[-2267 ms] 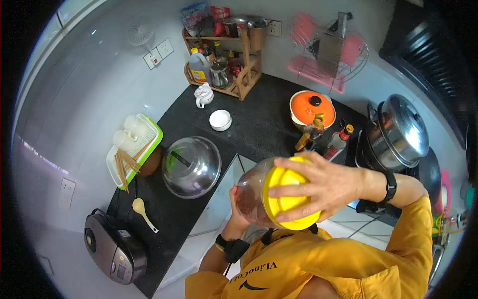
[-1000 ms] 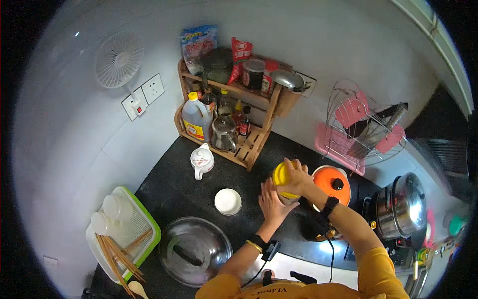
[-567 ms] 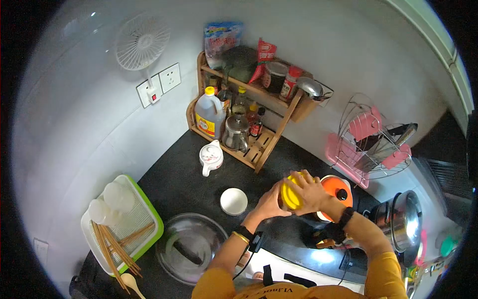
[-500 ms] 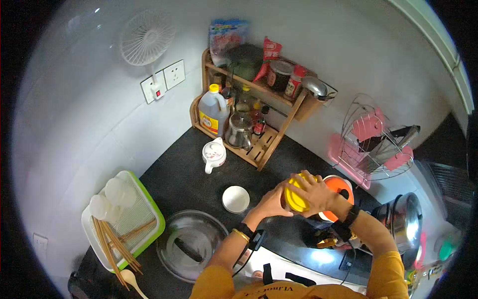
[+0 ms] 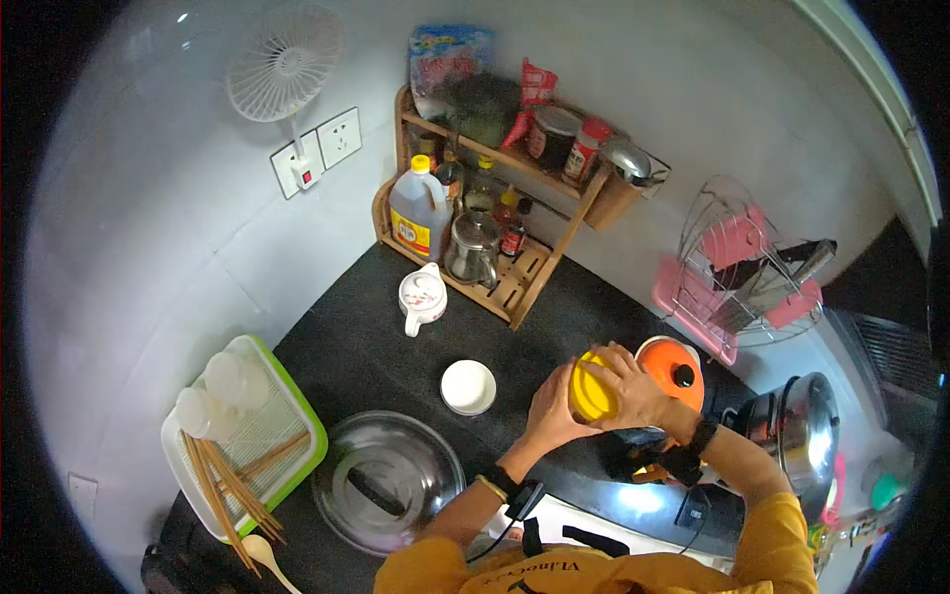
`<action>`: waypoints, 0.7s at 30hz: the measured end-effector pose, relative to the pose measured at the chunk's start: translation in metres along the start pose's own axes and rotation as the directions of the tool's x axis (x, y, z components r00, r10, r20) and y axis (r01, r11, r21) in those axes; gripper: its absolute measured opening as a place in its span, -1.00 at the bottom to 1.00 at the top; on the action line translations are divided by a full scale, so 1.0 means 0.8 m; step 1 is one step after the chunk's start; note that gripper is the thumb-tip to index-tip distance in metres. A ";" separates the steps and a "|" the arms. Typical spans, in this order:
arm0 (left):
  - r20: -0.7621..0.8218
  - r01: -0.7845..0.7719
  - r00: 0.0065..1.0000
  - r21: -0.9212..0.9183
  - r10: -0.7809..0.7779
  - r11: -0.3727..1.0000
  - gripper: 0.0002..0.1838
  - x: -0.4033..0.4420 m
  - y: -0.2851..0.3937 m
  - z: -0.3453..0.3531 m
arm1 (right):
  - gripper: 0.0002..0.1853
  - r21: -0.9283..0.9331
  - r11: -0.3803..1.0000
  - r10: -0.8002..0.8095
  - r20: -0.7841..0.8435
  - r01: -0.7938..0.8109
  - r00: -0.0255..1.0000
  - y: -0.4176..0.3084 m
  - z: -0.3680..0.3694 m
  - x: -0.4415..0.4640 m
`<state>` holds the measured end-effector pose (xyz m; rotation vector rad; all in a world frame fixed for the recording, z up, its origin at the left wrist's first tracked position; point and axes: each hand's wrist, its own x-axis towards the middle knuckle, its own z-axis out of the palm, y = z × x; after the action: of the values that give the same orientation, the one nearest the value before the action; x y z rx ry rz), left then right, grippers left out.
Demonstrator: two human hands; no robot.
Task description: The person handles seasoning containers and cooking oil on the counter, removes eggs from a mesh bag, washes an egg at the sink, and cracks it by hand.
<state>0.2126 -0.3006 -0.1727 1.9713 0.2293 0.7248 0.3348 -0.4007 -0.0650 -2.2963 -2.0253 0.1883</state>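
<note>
A jar with a round yellow lid (image 5: 595, 388) is held above the counter, its lid facing up toward me. Around the left side of its body wraps my left hand (image 5: 556, 411), closed. My right hand (image 5: 641, 394) grips the lid from the right, fingers curled over its upper edge. Most of the jar's body is hidden by the hands and lid. To the left of the jar sits a small white bowl (image 5: 468, 387). Just behind my right hand is a pot with an orange lid (image 5: 671, 372) and black knob.
A glass pot lid (image 5: 388, 482) lies near the front edge. At left stands a green-rimmed tray (image 5: 319, 436) with chopsticks and cups. Behind are a white teapot (image 5: 424, 295) and a wooden rack (image 5: 534, 297) of bottles. A wire rack (image 5: 683, 322) holds knives at right.
The fingers of my right hand have shifted toward the right over the yellow lid, so more of its top shows. The jar stays in both hands, and the view has tilted slightly.
</note>
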 end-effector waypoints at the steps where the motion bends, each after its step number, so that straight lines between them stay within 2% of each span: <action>1: 0.010 -0.002 1.000 -0.008 0.002 1.000 0.23 0.000 -0.001 0.004 | 0.04 -0.016 0.999 0.033 -0.023 -0.033 0.999 -0.002 0.000 -0.006; 2: -0.012 0.004 1.000 0.029 -0.003 1.000 0.23 0.001 -0.002 0.006 | 0.20 -0.050 0.972 0.232 0.046 -0.229 0.972 -0.004 -0.006 -0.009; 3: -0.034 0.010 0.999 0.066 -0.007 0.998 0.22 0.002 -0.001 0.007 | 0.20 -0.050 0.970 0.241 0.045 -0.238 0.970 -0.005 -0.010 -0.010; 4: -0.040 0.042 0.998 0.088 -0.038 0.995 0.19 0.002 0.002 0.008 | 0.24 0.294 0.849 0.420 0.133 -0.440 0.898 -0.006 -0.013 -0.011; 5: -0.027 0.036 0.999 0.086 -0.034 0.996 0.19 0.002 0.007 0.009 | 0.27 0.576 0.571 0.538 0.276 -0.585 0.797 -0.007 -0.015 -0.013; 6: -0.023 0.034 0.999 0.112 -0.031 0.993 0.19 0.003 0.013 0.009 | 0.31 0.745 0.184 0.574 0.449 -0.642 0.685 -0.009 -0.016 -0.015; 7: -0.023 0.031 0.999 0.140 -0.028 0.990 0.19 0.003 0.018 0.009 | 0.31 0.749 0.171 0.579 0.449 -0.639 0.681 -0.009 -0.018 -0.009; 9: -0.035 -0.009 0.999 0.152 0.015 0.988 0.20 0.004 0.029 0.013 | 0.45 0.485 0.099 0.715 0.572 -0.869 0.401 -0.012 -0.022 0.011; 10: -0.019 0.003 1.000 0.255 0.002 0.967 0.20 0.004 0.038 0.013 | 0.45 0.460 0.087 0.760 0.543 -0.884 0.357 -0.021 -0.022 0.013; 11: -0.001 0.012 1.000 0.353 -0.012 0.935 0.20 0.004 0.042 0.013 | 0.45 0.462 0.070 0.759 0.550 -0.884 0.348 -0.022 -0.018 0.013; 12: 0.019 0.021 0.999 0.317 -0.029 0.948 0.13 0.008 0.033 0.017 | 0.44 0.471 0.113 0.797 0.483 -0.875 0.363 -0.018 -0.012 0.014; 14: 0.035 0.003 0.999 0.306 -0.014 0.952 0.12 0.010 0.031 0.014 | 0.41 0.460 0.174 0.863 0.355 -0.871 0.359 0.000 0.019 0.014; 17: 0.072 0.013 0.997 0.284 -0.035 0.959 0.13 0.011 0.035 0.008 | 0.38 0.453 0.170 0.858 0.368 -0.875 0.358 0.003 0.020 0.009; 19: 0.101 -0.066 0.994 0.386 0.029 0.920 0.17 0.014 0.040 0.007 | 0.32 0.457 0.170 0.880 0.329 -0.873 0.343 -0.005 0.012 0.003; 21: 0.123 -0.116 0.990 0.375 0.074 0.920 0.18 0.018 0.039 0.003 | 0.15 0.711 0.037 0.827 0.373 -0.703 0.421 -0.008 0.008 -0.008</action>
<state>0.2213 -0.3111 -0.1411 2.4002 0.2237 0.6710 0.3270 -0.4066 -0.0704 -2.2456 -0.1125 0.7787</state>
